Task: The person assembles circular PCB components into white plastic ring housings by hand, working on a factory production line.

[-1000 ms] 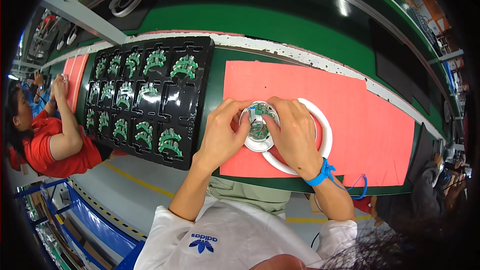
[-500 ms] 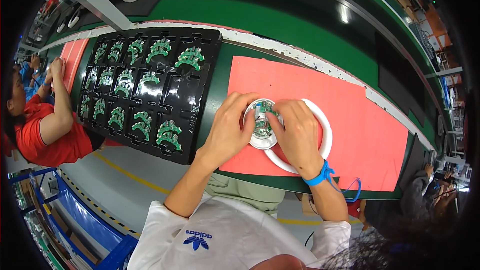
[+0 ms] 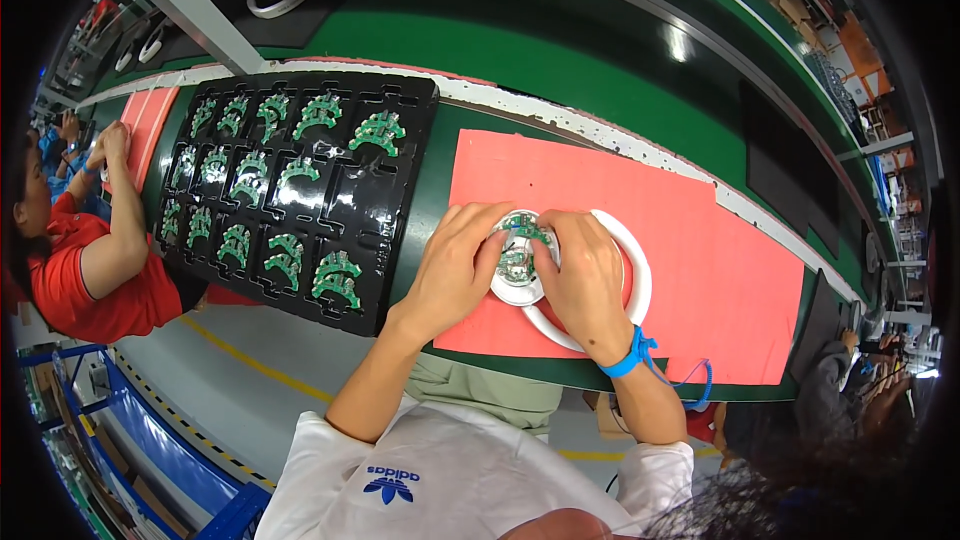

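A curved green circuit board point(image 3: 524, 228) sits in the far part of a round white housing point(image 3: 515, 294), which has more green board and clear or shiny parts inside. My left hand point(image 3: 455, 265) is closed at the left rim, thumb and fingers on the board's left end. From the right, my right hand point(image 3: 587, 275) is closed on the board's other end, its thumb reaching over the housing. A large white ring point(image 3: 643, 270) adjoins the housing and passes under my right hand. My fingers partly hide the board's ends. A blue wrist strap point(image 3: 630, 355) with a coiled cord circles my right wrist.
The ring and housing rest on a pink mat point(image 3: 720, 270). To the left lies a black tray point(image 3: 375, 210) with several curved green circuit boards in its pockets. Beyond a white ledge runs a green belt point(image 3: 520, 60). A co-worker in red point(image 3: 90, 260) works at far left.
The board has tilted and settled slightly between my fingers over the housing. Both hands remain at the rim. The whole view has shifted slightly.
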The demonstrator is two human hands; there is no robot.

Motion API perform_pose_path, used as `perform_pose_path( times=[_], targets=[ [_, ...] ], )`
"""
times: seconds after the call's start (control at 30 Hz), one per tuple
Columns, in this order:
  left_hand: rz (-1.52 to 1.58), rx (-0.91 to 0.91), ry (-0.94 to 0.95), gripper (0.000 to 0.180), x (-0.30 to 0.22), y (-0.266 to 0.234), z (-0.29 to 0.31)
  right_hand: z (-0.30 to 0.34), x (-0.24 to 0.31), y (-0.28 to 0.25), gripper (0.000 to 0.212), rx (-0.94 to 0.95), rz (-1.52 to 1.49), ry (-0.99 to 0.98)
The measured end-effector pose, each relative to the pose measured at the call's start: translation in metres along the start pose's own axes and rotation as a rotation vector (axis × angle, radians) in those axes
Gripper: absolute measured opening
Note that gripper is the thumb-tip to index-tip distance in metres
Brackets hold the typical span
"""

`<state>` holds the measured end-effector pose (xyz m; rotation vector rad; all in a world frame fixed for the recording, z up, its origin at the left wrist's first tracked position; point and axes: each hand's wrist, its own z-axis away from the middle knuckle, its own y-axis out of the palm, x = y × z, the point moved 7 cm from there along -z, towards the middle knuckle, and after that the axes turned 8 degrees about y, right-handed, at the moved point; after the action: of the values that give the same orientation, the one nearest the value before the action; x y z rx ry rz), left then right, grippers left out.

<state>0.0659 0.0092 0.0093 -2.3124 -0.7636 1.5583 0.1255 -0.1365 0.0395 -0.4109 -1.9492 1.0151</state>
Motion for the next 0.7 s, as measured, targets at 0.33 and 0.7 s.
perform_pose_path(
  times=[0.33, 0.7],
  targets=[
    [-0.11, 0.208, -0.021, 0.035, -0.011, 0.006, -0.025, 0.002, -0.005, 0.004, 0.049, -0.006, -0.037, 0.059],
    [-0.182, 0.024, -0.035, 0.033, -0.01, 0.006, -0.017, -0.004, 0.001, 0.007, 0.048, -0.037, 0.032, -0.082]
  ],
)
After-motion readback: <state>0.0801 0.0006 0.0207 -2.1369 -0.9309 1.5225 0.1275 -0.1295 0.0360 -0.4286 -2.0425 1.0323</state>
